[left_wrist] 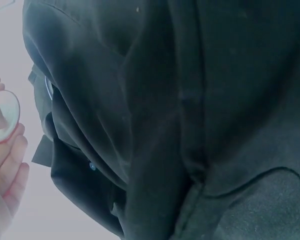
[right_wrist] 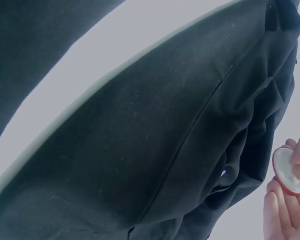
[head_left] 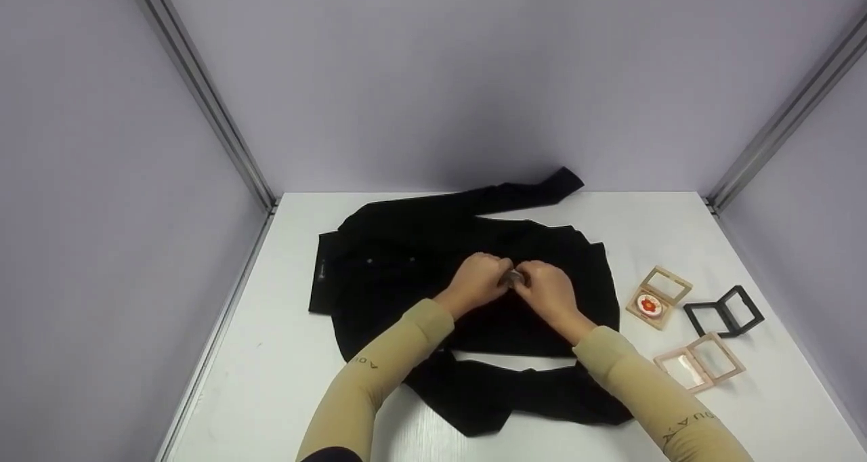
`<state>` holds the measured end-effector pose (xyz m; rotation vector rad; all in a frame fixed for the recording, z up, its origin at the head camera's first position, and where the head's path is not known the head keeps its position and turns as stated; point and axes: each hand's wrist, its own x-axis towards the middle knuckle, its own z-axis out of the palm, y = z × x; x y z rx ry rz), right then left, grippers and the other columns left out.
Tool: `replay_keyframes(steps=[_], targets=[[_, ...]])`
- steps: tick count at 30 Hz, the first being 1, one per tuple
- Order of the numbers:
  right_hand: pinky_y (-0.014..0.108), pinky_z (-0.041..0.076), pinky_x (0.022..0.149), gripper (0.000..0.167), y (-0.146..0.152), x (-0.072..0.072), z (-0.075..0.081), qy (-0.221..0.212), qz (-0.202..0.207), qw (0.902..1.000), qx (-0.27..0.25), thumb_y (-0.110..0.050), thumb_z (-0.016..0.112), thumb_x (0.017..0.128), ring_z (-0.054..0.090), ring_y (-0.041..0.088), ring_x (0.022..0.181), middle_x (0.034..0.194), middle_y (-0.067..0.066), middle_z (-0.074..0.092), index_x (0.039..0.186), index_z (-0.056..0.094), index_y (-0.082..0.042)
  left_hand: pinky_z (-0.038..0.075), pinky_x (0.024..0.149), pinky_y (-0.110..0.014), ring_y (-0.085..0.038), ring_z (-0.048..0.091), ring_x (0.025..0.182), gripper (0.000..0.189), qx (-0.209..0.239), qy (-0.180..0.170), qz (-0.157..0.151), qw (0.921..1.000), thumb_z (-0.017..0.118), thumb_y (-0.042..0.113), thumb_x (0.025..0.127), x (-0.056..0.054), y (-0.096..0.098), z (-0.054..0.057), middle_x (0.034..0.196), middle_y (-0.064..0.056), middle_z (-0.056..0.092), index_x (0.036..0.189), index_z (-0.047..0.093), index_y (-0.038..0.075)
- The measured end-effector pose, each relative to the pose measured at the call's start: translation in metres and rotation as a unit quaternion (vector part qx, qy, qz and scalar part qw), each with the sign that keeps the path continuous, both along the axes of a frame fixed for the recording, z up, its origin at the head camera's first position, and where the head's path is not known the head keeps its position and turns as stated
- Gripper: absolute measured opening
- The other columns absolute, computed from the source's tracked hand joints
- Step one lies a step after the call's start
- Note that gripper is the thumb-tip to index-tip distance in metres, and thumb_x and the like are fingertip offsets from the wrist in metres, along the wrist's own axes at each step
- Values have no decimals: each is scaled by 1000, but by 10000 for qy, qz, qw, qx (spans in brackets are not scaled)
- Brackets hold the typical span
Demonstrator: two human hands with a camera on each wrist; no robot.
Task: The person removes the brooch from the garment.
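Over the middle of a black button-up shirt (head_left: 406, 292), both hands meet around a small round disc (head_left: 515, 277). My left hand (head_left: 478, 280) grips it from the left, and my right hand (head_left: 547, 291) from the right. In the left wrist view the disc (left_wrist: 9, 114) shows a pale face and a thin reddish rim, with a thumb on the face and fingers behind. The right wrist view has the disc (right_wrist: 286, 172) likewise between thumb and fingers. Much of it is covered by the fingers in the head view. The shirt lies flat, collar to the left.
On the right of the white table (head_left: 257, 381) lie three opened compact cases: a tan one (head_left: 664, 287) with a red-flower disc in it, a black one (head_left: 723, 313), and a pink one (head_left: 704, 362). Pale panels wall in the back and sides.
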<state>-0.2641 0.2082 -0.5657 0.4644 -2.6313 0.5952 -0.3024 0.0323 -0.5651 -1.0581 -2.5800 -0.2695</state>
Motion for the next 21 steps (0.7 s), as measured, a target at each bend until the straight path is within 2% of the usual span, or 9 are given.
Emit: replay_keyframes(steps=[4,11,16,21], targets=[[44,57,66,8,3,1,1,-84,-58,9999,-121,-10,83,86,66,23,69,81,9,73,86,76,-7,61,77,-32,-17,73,72,13,32,72,-23,10000,77,25,95,2,2,0,78,0,76,92,72,13],[43,57,67,7,8,5,3,-304,-94,9995,-72,-10,83,87,67,23,70,82,8,74,90,78,-7,61,75,-31,-16,75,73,13,118,-21,-98,9999,77,27,97,4,5,2,81,1,78,95,74,14],[43,57,66,7,11,8,4,-304,-77,9995,-97,-9,84,86,66,23,69,80,8,73,88,77,-7,61,76,-31,-16,75,75,13,136,-98,-137,9998,77,27,97,4,8,1,83,2,79,94,75,15],[43,56,65,7,14,11,3,-294,-51,9995,-90,-10,84,87,65,22,68,79,8,73,88,77,-7,60,75,-32,-16,75,74,13,165,9,-223,9996,77,26,95,4,10,-2,82,2,78,93,74,15]])
